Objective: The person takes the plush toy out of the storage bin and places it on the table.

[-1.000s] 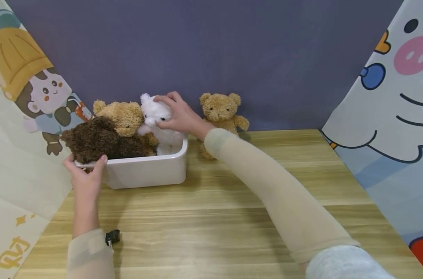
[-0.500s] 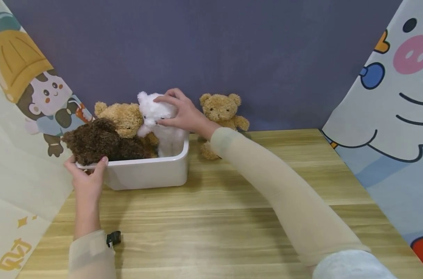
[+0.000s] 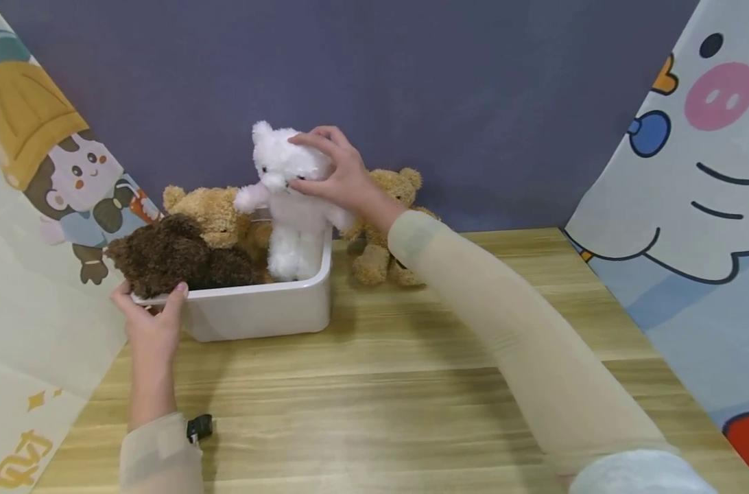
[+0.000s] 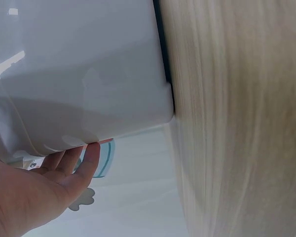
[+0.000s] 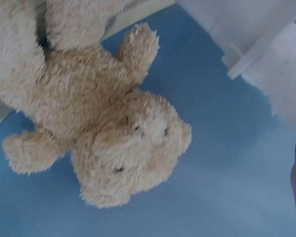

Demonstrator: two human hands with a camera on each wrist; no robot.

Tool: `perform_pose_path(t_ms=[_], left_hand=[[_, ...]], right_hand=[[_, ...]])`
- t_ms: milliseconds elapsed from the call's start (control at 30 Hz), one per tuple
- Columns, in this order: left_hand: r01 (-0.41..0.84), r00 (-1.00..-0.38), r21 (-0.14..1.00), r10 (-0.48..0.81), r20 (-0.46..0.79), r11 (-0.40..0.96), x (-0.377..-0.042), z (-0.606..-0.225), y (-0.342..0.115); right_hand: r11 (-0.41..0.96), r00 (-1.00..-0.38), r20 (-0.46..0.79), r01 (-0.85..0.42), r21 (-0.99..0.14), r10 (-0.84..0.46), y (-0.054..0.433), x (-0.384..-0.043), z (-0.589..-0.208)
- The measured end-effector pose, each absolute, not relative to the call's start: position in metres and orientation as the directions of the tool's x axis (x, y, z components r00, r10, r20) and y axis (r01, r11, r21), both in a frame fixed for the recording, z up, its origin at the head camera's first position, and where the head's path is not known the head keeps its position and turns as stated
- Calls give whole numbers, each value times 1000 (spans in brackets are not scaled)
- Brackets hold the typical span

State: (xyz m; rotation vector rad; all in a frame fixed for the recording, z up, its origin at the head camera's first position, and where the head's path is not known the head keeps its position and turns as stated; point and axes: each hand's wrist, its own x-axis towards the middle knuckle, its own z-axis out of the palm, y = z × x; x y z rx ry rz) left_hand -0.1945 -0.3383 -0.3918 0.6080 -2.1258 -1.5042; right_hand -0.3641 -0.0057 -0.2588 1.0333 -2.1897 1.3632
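Observation:
In the head view, my right hand (image 3: pixel 343 175) grips a white teddy bear (image 3: pixel 297 213) by its head. The bear stands upright, its legs inside the right end of a white bin (image 3: pixel 260 315). At the bin's front left corner, my left hand (image 3: pixel 151 326) holds the rim, thumb on top. The left wrist view has that hand's fingers (image 4: pixel 91 160) against the bin's outer wall (image 4: pixel 79 84). A dark brown plush toy (image 3: pixel 164 257) and a tan teddy bear (image 3: pixel 210 213) lie in the bin. Only part of the white bear (image 5: pixel 286 74) shows in the right wrist view.
Another tan teddy bear (image 3: pixel 371 264) sits on the wooden table (image 3: pixel 362 405) right of the bin, partly behind my right arm. A dark blue panel (image 3: pixel 485 116) stands behind. Printed cartoon panels flank both sides.
My right hand has risen with the white bear, drawing it upward so that its body and legs now show. The left hand keeps its hold on the bin.

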Motion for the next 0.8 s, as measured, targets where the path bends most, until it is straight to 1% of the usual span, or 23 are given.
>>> perform_pose_path(t_ms=[67, 200, 267, 333, 433, 533, 633, 700, 800], left_hand=[[-89, -796, 948, -595, 116, 304, -194, -392, -338], [-99, -800, 946, -590, 108, 308, -193, -393, -339], [-101, -800, 945, -590, 110, 312, -193, -394, -339], [-105, -800, 944, -591, 107, 314, -193, -394, -339], [-105, -799, 943, -591, 109, 315, -193, -393, -339], [-99, -803, 943, -586, 113, 318, -194, -392, -339], [-100, -806, 943, -581, 111, 318, -195, -392, -339], [-109, -806, 942, -583, 103, 318, -194, -392, -339], [-119, -804, 943, -587, 93, 312, -194, -392, -340]], right_hand=[[247, -693, 626, -717, -652, -359, 1, -364, -252], [213, -718, 640, -694, -688, -273, 17, -364, -238], [197, -734, 644, -679, -708, -214, 27, -366, -230], [174, -764, 627, -645, -744, -152, 39, -366, -221], [97, -800, 598, -600, -794, -51, 59, -367, -211], [18, -811, 584, -584, -811, 37, 81, -369, -205], [-30, -809, 581, -585, -810, 87, 103, -371, -200], [-31, -811, 577, -582, -812, 95, 118, -373, -196], [5, -811, 577, -580, -815, 92, 140, -372, -190]])
